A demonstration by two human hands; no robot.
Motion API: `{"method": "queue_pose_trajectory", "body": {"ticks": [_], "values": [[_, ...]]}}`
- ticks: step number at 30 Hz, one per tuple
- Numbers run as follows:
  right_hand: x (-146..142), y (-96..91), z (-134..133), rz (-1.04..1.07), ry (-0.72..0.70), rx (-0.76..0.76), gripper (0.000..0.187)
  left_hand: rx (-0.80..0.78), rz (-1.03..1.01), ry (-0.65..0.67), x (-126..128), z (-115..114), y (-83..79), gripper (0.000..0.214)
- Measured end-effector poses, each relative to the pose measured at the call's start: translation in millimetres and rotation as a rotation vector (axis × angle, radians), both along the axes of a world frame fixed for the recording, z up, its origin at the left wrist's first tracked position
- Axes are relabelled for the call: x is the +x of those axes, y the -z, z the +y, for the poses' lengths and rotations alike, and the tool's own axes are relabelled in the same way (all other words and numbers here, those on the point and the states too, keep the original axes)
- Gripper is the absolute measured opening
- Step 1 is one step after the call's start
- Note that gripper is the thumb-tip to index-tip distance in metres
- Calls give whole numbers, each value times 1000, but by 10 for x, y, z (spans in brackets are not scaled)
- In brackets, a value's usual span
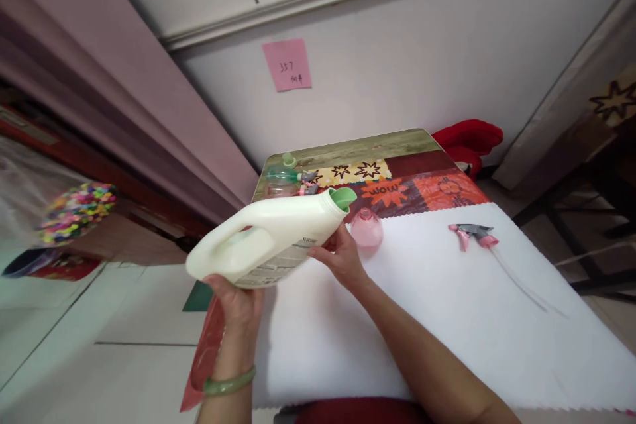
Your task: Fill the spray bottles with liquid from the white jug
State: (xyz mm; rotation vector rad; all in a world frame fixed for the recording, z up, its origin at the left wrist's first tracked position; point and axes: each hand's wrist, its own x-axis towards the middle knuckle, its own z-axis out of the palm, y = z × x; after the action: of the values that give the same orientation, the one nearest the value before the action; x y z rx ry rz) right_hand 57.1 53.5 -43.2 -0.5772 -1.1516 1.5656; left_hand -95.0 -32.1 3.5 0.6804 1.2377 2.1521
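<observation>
At the near edge we see a dark red garment (362, 413) and, on the left wrist, a green bangle (229, 383). The left hand (233, 298) grasps the lower end of a white jug (293, 215) from beneath; the right hand (344, 262) grips the same jug just below its neck, thumb on the printed side. We note that the jug lies tilted almost level above the table (437, 338), its green pouring spout (342, 200) directed toward the right. Near the spout but apart from it, a translucent pink bottle (366, 232) stands upright on the white cover, its mouth uncapped. Farther right we find a pink-and-grey spray head (474, 236) lying on the cover, its thin clear tube trailing toward us. Behind the jug, at the far left of the table, we observe a green spray bottle (282, 175) on its side and a pale green cap (289, 159). Beyond, we see a pink note (287, 65) with handwriting, fixed to the pale wall (397, 73).
</observation>
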Motion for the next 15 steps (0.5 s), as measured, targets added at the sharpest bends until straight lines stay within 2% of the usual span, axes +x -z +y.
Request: {"method": "queue_pose_trajectory", "body": {"ticks": [3, 6, 8, 11, 15], "values": [[10, -244, 54, -120, -29, 117, 87, 73, -160, 108, -13, -22, 126, 89], [29, -523, 151, -241, -41, 244, 100, 93, -379, 213, -14, -52, 277, 76], [43, -698, 220, -349, -43, 324, 101, 38, -488, 282, -13, -58, 382, 64], [52, -884, 303, -517, -26, 425, 97, -86, -523, 313, -42, -29, 523, 51], [40, -908, 379, -655, 1, 458, 83, -220, -454, 263, -168, 18, 670, 41]]}}
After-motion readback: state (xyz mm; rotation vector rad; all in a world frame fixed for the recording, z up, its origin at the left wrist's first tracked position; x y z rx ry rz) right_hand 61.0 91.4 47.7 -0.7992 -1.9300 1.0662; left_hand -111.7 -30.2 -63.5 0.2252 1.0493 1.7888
